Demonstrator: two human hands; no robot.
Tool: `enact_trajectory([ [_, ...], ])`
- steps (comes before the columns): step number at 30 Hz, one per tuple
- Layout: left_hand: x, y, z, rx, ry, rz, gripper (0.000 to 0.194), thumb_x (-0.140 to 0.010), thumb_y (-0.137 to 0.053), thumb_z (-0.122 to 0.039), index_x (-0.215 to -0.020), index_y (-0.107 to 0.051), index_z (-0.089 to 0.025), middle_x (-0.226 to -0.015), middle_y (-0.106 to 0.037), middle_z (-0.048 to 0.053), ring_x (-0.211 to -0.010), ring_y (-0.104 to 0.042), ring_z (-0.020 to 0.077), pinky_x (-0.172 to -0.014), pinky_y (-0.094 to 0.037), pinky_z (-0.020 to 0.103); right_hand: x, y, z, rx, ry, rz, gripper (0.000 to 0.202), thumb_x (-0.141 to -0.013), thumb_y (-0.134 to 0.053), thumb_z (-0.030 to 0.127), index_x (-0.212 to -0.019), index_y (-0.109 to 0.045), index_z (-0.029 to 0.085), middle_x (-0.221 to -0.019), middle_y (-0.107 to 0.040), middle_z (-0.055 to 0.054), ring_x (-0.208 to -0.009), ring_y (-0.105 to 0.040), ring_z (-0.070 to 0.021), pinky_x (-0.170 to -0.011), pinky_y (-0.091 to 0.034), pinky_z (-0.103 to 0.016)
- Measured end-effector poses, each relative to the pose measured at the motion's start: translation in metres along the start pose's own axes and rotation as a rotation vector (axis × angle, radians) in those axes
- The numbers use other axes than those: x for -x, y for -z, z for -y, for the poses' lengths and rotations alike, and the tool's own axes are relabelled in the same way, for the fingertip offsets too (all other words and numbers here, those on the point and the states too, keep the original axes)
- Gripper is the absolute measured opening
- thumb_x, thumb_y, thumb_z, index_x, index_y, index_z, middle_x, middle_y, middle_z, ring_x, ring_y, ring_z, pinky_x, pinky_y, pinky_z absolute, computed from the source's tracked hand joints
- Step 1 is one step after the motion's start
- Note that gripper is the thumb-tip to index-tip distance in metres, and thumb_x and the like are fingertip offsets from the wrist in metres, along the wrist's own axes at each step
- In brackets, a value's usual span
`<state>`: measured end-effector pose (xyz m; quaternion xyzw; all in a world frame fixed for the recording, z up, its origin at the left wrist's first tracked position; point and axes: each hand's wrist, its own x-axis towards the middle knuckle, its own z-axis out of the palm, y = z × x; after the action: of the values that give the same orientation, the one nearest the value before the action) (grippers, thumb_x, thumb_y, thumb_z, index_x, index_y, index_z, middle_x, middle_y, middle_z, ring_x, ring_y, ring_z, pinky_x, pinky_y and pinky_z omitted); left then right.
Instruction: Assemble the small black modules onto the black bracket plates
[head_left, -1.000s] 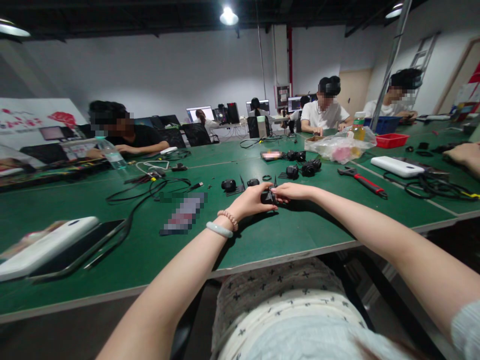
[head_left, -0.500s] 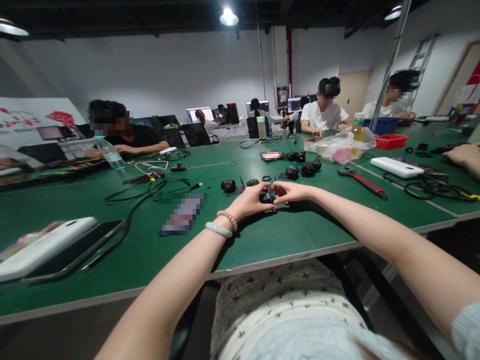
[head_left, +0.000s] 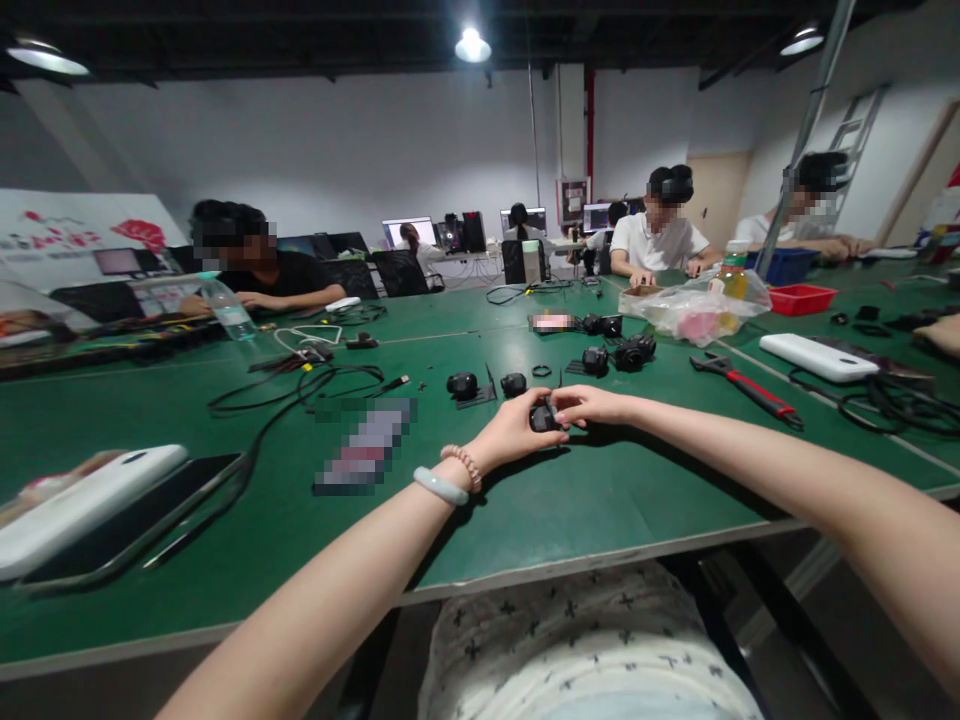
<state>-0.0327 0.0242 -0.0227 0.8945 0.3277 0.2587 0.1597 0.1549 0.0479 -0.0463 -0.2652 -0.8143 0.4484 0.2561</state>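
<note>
My left hand (head_left: 513, 430), with a bead bracelet and a pale bangle at the wrist, is closed round a small black part (head_left: 542, 420) just over the table. From the right, my right hand (head_left: 591, 405) pinches the same part with its fingertips. Fingers cover much of the part, and its exact kind cannot be made out. Just beyond my hands lie a black ring (head_left: 541, 371), a rounded black piece (head_left: 514, 384) and another black piece (head_left: 462, 385) beside a flat dark plate. Farther right are more black units (head_left: 634, 351).
An adjustable wrench (head_left: 750, 390) with red handles and a white power bank (head_left: 817, 357) lie right. Left are a pixelated phone-like object (head_left: 366, 445), black cables (head_left: 300, 385), a dark phone (head_left: 127, 525) and a water bottle (head_left: 230, 308). A plastic bag (head_left: 694, 308) and red tray (head_left: 802, 299) stand farther back.
The view has shifted a little, and my hands sit slightly lower in it. My right fingers now lie more over the top of the black part, which appears turned.
</note>
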Motion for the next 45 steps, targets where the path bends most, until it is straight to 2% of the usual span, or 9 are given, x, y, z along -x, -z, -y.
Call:
enact_trajectory([
  [2,0.000,-0.003,0.001,0.020,0.016,-0.010,0.059,-0.061,-0.062,-0.043,-0.110,-0.043,-0.017,-0.101,-0.057,0.005,-0.090,-0.055,0.0185,-0.078,-0.043,0.029,0.000,0.000,-0.001,0.038,-0.010,-0.010,0.032,-0.073,-0.052,0.040,-0.087,-0.048,0.012,-0.068,-0.046,0.002,-0.050,-0.039,-0.0051,-0.044,-0.032,-0.016],
  [7,-0.001,-0.005,0.001,0.047,0.045,-0.014,0.063,-0.059,-0.064,-0.042,-0.112,-0.042,-0.016,-0.106,-0.054,0.007,-0.094,-0.053,0.0202,-0.081,-0.042,0.032,0.009,-0.007,0.001,0.224,0.077,-0.164,0.030,-0.075,-0.049,0.040,-0.083,-0.050,0.011,-0.070,-0.048,0.000,-0.061,-0.043,-0.0092,-0.057,-0.036,-0.020],
  [11,-0.003,-0.006,0.001,0.069,0.040,-0.007,0.059,-0.060,-0.064,-0.036,-0.111,-0.041,-0.017,-0.109,-0.052,0.007,-0.098,-0.051,0.0201,-0.086,-0.040,0.033,0.014,-0.012,0.005,0.311,0.041,-0.241,0.028,-0.076,-0.049,0.035,-0.092,-0.048,0.012,-0.074,-0.051,-0.001,-0.063,-0.045,-0.0102,-0.059,-0.037,-0.022],
  [18,-0.005,-0.002,0.004,0.120,0.054,0.034,0.061,-0.059,-0.066,-0.034,-0.112,-0.040,-0.018,-0.111,-0.050,0.007,-0.101,-0.048,0.0203,-0.088,-0.038,0.034,0.012,-0.015,0.013,0.331,0.064,-0.269,0.030,-0.070,-0.054,0.023,-0.097,-0.044,0.014,-0.078,-0.049,-0.001,-0.062,-0.044,-0.0098,-0.056,-0.036,-0.021],
  [27,-0.003,0.006,0.002,0.176,0.059,0.104,0.062,-0.063,-0.063,-0.032,-0.117,-0.036,-0.019,-0.112,-0.048,0.007,-0.102,-0.047,0.0201,-0.090,-0.037,0.035,0.010,-0.014,0.017,0.395,0.079,-0.256,0.030,-0.070,-0.056,0.029,-0.094,-0.044,0.015,-0.074,-0.047,0.000,-0.059,-0.041,-0.0097,-0.053,-0.034,-0.021],
  [34,-0.002,0.006,0.001,0.168,0.053,0.101,0.063,-0.063,-0.063,-0.031,-0.118,-0.035,-0.020,-0.115,-0.047,0.007,-0.106,-0.044,0.0204,-0.092,-0.035,0.035,0.010,-0.014,0.020,0.452,0.107,-0.272,0.033,-0.068,-0.057,0.032,-0.093,-0.045,0.014,-0.082,-0.049,-0.004,-0.067,-0.043,-0.0125,-0.059,-0.036,-0.024],
  [45,-0.002,0.009,-0.001,0.193,0.072,0.128,0.064,-0.063,-0.063,-0.031,-0.119,-0.035,-0.019,-0.118,-0.045,0.009,-0.108,-0.043,0.0224,-0.093,-0.035,0.038,0.011,-0.013,0.020,0.473,0.114,-0.249,0.030,-0.069,-0.056,0.030,-0.093,-0.045,0.016,-0.080,-0.049,-0.003,-0.068,-0.044,-0.0131,-0.060,-0.037,-0.024],
])
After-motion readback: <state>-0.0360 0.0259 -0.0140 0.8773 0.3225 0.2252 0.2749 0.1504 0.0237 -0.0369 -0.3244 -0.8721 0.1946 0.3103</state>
